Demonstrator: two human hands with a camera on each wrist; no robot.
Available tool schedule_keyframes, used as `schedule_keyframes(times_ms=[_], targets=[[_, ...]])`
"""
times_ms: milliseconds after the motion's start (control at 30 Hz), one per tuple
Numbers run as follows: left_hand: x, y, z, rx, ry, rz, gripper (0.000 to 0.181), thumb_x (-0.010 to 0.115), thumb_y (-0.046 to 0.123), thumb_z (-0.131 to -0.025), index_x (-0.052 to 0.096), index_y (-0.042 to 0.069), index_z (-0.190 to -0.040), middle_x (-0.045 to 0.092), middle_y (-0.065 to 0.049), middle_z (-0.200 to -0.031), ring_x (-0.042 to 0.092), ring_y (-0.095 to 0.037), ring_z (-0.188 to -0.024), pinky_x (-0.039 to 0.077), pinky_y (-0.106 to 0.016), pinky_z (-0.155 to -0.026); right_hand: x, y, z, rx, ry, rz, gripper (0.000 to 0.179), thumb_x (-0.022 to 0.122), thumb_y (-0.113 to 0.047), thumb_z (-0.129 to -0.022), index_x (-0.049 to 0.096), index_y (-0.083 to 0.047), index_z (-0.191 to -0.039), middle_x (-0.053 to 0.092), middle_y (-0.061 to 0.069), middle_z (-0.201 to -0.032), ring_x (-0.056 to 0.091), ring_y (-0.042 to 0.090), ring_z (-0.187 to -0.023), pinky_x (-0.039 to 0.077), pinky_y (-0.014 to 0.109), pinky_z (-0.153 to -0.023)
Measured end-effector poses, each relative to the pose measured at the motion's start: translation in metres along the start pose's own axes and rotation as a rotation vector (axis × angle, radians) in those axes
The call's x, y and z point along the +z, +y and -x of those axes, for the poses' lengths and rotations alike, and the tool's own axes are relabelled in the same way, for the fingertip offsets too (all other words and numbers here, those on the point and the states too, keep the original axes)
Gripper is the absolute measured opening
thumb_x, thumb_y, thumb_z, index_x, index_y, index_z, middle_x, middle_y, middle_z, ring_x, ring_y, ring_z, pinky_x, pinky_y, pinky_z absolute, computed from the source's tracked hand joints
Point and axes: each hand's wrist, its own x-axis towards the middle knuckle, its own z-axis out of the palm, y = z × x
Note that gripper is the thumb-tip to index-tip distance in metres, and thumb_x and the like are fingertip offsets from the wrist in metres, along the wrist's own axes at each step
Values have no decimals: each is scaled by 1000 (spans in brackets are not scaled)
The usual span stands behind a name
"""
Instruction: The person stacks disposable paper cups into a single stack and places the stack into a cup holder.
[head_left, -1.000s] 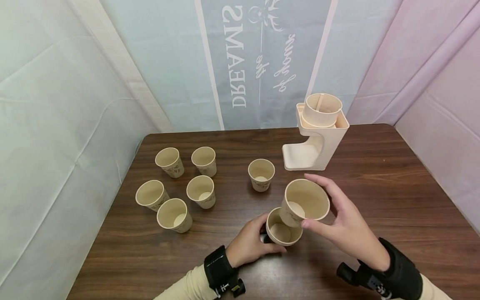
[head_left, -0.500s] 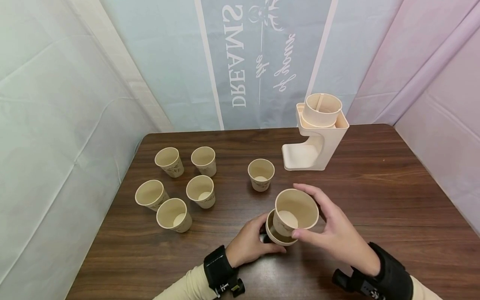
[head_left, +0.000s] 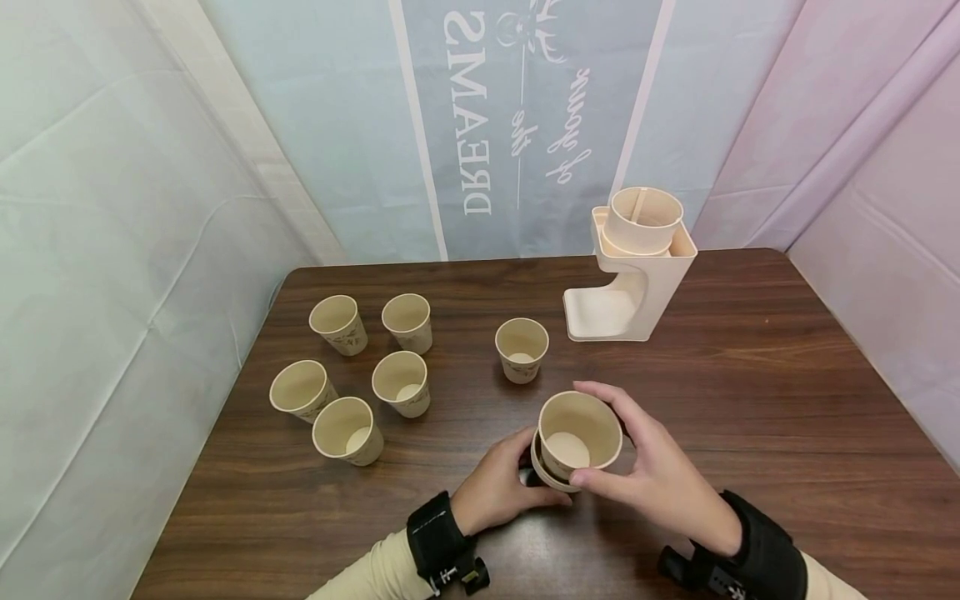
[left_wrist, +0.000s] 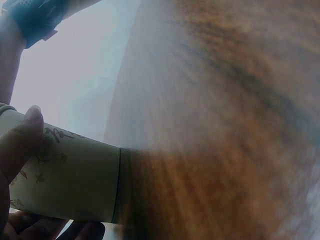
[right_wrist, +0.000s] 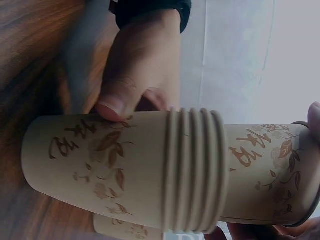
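My left hand (head_left: pixel 498 487) grips a stack of nested paper cups (right_wrist: pixel 100 165), thumb on one side and fingers on the other. In the right wrist view, several rims show close together at the top of the stack, which stands on the table. My right hand (head_left: pixel 656 471) holds a single beige paper cup (head_left: pixel 581 429) near its rim, between thumb and fingers. The lower part of this cup sits inside the stack's mouth, while its flower-printed upper wall (right_wrist: pixel 270 170) still shows above. Another paper cup (head_left: pixel 521 350) stands upright just behind the stack.
Several paper cups stand upright at the left of the brown table (head_left: pixel 787 400), among them a front cup (head_left: pixel 348 433) and a back one (head_left: pixel 408 323). A cream C-shaped stand (head_left: pixel 645 292) holding a round container (head_left: pixel 641 225) is at the back right. Cloth curtains (head_left: pixel 360 125) surround the table.
My right hand has brought its cup left and down, from above the stack's right side into the stack's mouth. My left hand and the other cups have stayed in place.
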Motion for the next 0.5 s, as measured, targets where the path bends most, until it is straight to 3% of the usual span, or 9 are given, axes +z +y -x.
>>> schedule_keyframes(times_ms=[167,500], targets=[[0,-1,0,-21,-1,13,73,92,21,-77,55,16,-140,64,2,-128,60,-8,-117,50,-26,-101,4,5,3,15,12,9,91,92,-6,-73,45,-21,-150,58,3,-139,52,9,-126,35,13,-104],[0,0,1,13,8,-17,74,92,20,-77,55,14,-140,64,2,-128,60,-7,-116,50,-26,-100,7,10,4,10,30,48,91,93,-9,-72,46,-20,-149,57,2,-139,51,9,-126,34,13,-105]])
